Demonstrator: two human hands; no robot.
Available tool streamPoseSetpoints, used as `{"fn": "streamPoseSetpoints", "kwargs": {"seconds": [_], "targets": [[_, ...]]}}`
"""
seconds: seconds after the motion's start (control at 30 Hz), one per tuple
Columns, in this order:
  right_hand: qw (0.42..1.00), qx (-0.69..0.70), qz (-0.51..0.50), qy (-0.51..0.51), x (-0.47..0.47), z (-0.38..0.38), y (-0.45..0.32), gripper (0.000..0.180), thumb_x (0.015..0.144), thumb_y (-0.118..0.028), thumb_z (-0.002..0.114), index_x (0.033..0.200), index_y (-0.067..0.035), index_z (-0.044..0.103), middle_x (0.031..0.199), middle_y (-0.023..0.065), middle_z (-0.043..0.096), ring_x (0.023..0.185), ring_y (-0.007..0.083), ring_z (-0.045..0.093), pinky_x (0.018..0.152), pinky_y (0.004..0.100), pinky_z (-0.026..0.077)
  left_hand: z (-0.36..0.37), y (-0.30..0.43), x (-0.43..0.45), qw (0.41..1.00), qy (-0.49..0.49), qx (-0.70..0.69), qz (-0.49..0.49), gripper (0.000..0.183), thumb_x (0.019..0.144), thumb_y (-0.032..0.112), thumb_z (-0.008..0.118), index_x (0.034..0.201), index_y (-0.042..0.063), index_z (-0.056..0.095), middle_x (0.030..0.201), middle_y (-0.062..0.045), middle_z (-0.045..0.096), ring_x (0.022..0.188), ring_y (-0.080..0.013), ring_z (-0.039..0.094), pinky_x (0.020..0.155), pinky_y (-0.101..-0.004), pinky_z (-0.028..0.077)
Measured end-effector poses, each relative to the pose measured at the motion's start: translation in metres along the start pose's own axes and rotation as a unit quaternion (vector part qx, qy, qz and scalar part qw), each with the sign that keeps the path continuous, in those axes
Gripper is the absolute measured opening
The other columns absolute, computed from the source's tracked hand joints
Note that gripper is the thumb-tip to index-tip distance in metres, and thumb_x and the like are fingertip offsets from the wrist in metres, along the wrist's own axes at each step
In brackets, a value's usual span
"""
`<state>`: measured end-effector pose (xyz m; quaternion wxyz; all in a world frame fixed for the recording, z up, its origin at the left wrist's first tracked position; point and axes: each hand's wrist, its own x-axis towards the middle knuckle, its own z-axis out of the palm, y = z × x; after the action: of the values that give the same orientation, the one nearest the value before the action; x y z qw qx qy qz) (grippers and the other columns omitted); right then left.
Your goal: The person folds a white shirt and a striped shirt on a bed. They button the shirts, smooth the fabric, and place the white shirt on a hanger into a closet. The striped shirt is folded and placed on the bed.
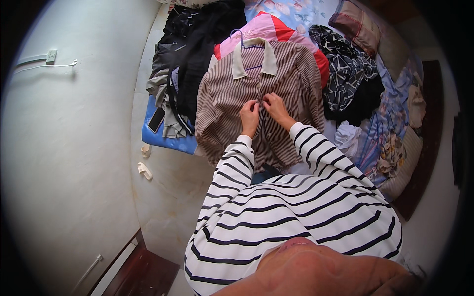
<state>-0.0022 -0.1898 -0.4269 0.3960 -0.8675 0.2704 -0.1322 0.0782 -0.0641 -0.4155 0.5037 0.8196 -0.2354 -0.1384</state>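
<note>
Before me a brown-and-white striped shirt point(226, 100) with a white collar point(269, 63) lies spread on the bed, front side up. A purple-blue clothes hanger point(242, 36) sits inside its neck, the hook sticking out above the collar. My left hand point(250, 116) pinches the edge of the shirt's front placket at mid-chest. Close beside it, my right hand point(276, 107) grips the opposite placket edge between thumb and fingers. A button near the collar appears fastened. Whether a button lies between my fingertips is hidden.
Black and grey clothes point(189, 55) lie left, with a smartphone point(156, 120) by them. Pink-and-red fabric point(259, 27) is beneath the shirt. To the right are a black-and-white patterned garment point(344, 70), white cloth point(347, 137) and blue hangers point(374, 137). Slippers point(144, 171) rest on the floor.
</note>
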Motion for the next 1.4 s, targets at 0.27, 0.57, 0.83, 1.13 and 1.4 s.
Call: {"fn": "streamPoseSetpoints", "kwargs": {"seconds": [0.27,0.57,0.83,1.13,1.4], "targets": [[0.800,0.464,0.361,-0.115,-0.007,0.005,0.014,0.021,0.093,-0.017,0.071,0.100,0.002,0.068,0.087,0.0062,0.069,0.074,0.0144,0.067,0.069,0.0264,0.058,-0.009,-0.008,-0.009,0.999,0.021,0.000,-0.032,0.019,0.087,0.012,0.068,0.098,-0.004,0.068,0.083,-0.016,0.071,0.073,-0.0242,0.069,0.069,-0.0356,0.053],[0.755,0.515,0.375,-0.159,-0.012,-0.018,-0.004,0.019,0.096,-0.014,0.066,0.105,0.002,0.066,0.090,0.0065,0.070,0.075,0.0133,0.067,0.070,0.0249,0.058,-0.009,0.004,-0.014,1.000,-0.001,0.016,-0.026,0.020,0.087,0.012,0.069,0.100,-0.003,0.069,0.082,-0.015,0.072,0.073,-0.0242,0.070,0.070,-0.0355,0.054],[0.776,0.491,0.365,-0.152,-0.016,-0.011,-0.003,0.016,0.094,-0.014,0.066,0.098,0.001,0.068,0.084,0.0056,0.069,0.069,0.0124,0.065,0.063,0.0263,0.057,0.006,-0.030,-0.023,0.988,-0.041,-0.104,-0.110,0.023,0.092,0.015,0.067,0.102,-0.006,0.069,0.076,-0.003,0.068,0.060,-0.0072,0.055,0.053,-0.0258,0.044],[0.886,0.349,0.245,-0.181,-0.006,-0.013,0.001,0.018,0.094,-0.016,0.065,0.094,0.003,0.068,0.073,0.0013,0.063,0.062,0.0093,0.058,0.057,0.0253,0.051,-0.002,-0.017,-0.018,0.892,-0.115,-0.343,-0.271,0.020,0.098,0.019,0.061,0.100,0.001,0.069,0.077,0.004,0.063,0.063,-0.0055,0.056,0.058,-0.0216,0.048],[0.967,0.146,0.142,-0.156,0.004,-0.022,-0.024,0.023,0.089,-0.016,0.064,0.087,0.005,0.071,0.063,0.0087,0.066,0.054,0.0143,0.062,0.054,0.0319,0.049,-0.012,-0.015,0.000,0.946,-0.133,-0.215,-0.202,0.016,0.092,0.012,0.067,0.096,-0.003,0.069,0.078,-0.002,0.067,0.062,-0.0089,0.062,0.056,-0.0235,0.052]]}}
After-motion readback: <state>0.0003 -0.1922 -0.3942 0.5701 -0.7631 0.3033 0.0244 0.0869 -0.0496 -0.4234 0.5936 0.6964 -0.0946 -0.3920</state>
